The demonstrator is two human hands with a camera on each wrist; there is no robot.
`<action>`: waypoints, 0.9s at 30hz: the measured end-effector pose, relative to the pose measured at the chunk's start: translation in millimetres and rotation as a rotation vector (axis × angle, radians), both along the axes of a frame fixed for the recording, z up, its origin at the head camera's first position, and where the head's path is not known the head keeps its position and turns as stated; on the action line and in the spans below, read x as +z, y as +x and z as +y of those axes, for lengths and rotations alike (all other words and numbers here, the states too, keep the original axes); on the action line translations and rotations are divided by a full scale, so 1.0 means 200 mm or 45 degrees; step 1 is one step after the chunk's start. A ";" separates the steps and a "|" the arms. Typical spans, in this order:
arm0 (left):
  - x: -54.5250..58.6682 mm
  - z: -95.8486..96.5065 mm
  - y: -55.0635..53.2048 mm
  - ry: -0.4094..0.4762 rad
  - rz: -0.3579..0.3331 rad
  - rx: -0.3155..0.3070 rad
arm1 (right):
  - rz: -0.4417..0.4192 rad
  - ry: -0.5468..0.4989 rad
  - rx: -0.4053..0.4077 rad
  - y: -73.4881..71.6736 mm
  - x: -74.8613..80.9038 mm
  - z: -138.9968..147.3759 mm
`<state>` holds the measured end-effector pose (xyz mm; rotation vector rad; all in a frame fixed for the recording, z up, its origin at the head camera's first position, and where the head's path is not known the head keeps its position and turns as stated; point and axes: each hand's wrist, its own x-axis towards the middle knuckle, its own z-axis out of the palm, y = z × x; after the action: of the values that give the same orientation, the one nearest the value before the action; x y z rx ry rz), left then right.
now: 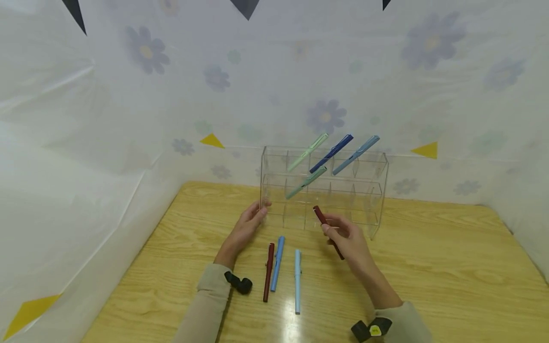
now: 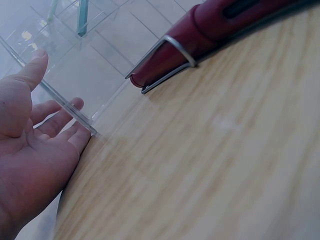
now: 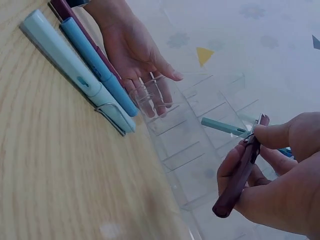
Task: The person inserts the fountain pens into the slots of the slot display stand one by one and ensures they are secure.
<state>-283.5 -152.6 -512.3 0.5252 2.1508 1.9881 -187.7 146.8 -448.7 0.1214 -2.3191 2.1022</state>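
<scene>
My right hand pinches a dark red pen between thumb and fingers, in front of a clear acrylic pen rack. The right wrist view shows this pen tilted, its clip near the thumb. At the rack's left side, my left hand rests with fairly straight fingers along the side panel; its thumb lies at the panel's front edge. Four pens slant in the rack: pale green, dark blue and grey-blue above, a muted green one lower.
On the wooden table between my forearms lie another dark red pen, a blue pen and a light blue pen. A pale flowered sheet hangs behind the rack and along the left side.
</scene>
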 end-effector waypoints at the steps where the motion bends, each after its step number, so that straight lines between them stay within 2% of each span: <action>1: 0.00 0.00 0.00 -0.002 -0.001 0.001 | -0.003 -0.002 -0.015 0.00 0.00 0.00; 5: 0.01 0.00 0.01 0.001 -0.004 0.001 | 0.024 0.037 -0.060 -0.01 0.03 0.03; 8: 0.01 0.00 0.01 0.005 -0.005 0.001 | 0.084 0.056 -0.081 -0.02 0.05 0.04; 17: 0.00 0.00 0.01 -0.034 0.015 0.005 | 0.197 0.009 -0.117 -0.08 0.10 0.08; 27: -0.01 -0.01 0.00 -0.058 0.029 0.011 | 0.382 -0.011 -0.169 -0.17 0.22 0.16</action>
<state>-283.2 -153.8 -513.8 0.5345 2.2098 1.9420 -222.2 178.1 -404.3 0.2553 -2.0842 1.8836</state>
